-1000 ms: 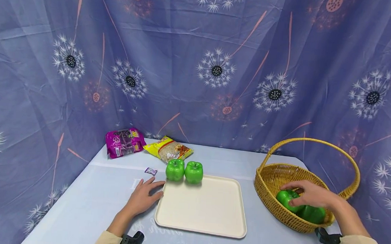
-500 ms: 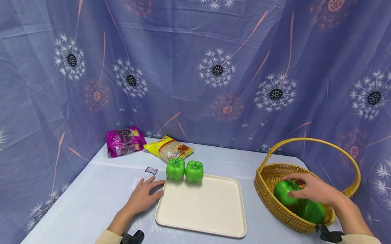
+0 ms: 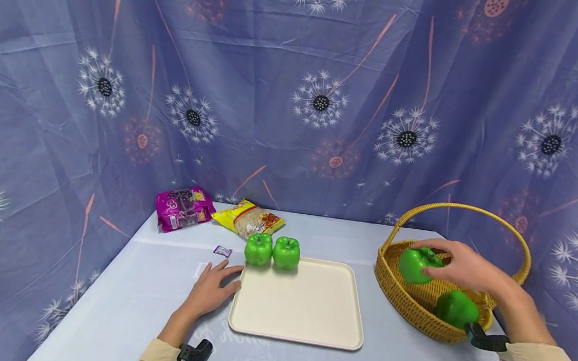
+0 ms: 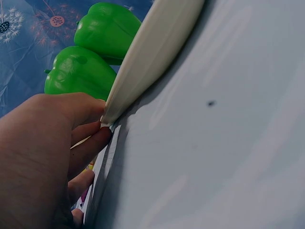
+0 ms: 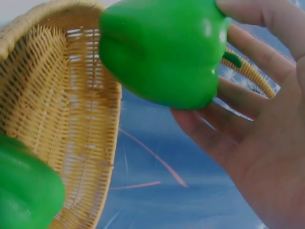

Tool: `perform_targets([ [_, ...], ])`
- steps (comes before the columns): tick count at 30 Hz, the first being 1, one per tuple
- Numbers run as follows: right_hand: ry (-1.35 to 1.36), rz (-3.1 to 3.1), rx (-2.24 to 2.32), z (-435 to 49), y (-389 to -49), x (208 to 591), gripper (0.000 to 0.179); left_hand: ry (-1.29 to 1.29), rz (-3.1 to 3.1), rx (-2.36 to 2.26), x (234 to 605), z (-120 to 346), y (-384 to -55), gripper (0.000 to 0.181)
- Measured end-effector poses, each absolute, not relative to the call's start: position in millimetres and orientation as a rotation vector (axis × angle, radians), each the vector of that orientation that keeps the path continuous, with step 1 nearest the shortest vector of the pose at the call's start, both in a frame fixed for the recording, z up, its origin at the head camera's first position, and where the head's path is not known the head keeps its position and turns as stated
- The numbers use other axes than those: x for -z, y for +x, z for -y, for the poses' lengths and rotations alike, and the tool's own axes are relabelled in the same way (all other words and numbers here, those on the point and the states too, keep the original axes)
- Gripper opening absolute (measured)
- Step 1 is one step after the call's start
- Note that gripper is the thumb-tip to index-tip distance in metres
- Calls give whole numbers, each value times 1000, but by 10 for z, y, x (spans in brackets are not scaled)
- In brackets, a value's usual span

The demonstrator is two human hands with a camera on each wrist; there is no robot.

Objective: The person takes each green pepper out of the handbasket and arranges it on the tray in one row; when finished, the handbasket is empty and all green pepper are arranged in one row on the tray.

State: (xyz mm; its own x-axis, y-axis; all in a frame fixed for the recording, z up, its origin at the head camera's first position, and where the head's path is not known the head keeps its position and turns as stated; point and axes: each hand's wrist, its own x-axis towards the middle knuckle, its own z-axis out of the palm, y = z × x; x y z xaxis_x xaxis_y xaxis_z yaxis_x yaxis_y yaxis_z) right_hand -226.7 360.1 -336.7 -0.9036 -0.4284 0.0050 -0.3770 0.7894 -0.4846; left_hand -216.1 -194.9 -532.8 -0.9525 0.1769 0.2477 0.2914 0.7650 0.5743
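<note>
My right hand grips a green bell pepper by its stem end, lifted over the wicker basket. In the right wrist view, the thumb and fingers surround this bell pepper, its stem toward the palm. Another green bell pepper lies low in the basket. At the cream tray's left edge rests my left hand, fingers spread and relaxed. Its fingertips touch the rim in the left wrist view. Two green bell peppers stand side by side at the tray's back left corner.
Behind the tray lie a yellow snack bag and a purple snack bag. A small wrapped candy is beyond my left hand. The basket's tall handle arches above its right side. A dandelion-print curtain hangs behind the table.
My right hand has raised the bell pepper up from among the basket's contents and shifted it slightly left and back. The other pepper in the basket shows more fully. My left hand stays put.
</note>
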Motion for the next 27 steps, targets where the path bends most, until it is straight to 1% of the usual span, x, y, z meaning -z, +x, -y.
perform_targets([
  [3, -683, -2891, 772, -3531, -2276, 3357, 54, -368, 2781, 950, 5339, 1954, -2175, 39],
  [8, -741, -2865, 823, -3421, -2314, 3367, 50, -365, 2783, 970, 5354, 1956, -2174, 39],
  [17, -845, -2793, 879, -3131, -2446, 3486, 48, -361, 2776, 953, 5346, 1958, -2165, 39],
  [27, -800, -2722, 869, -2720, -2540, 3682, 49, -373, 2789, 954, 5321, 1950, -2162, 40],
])
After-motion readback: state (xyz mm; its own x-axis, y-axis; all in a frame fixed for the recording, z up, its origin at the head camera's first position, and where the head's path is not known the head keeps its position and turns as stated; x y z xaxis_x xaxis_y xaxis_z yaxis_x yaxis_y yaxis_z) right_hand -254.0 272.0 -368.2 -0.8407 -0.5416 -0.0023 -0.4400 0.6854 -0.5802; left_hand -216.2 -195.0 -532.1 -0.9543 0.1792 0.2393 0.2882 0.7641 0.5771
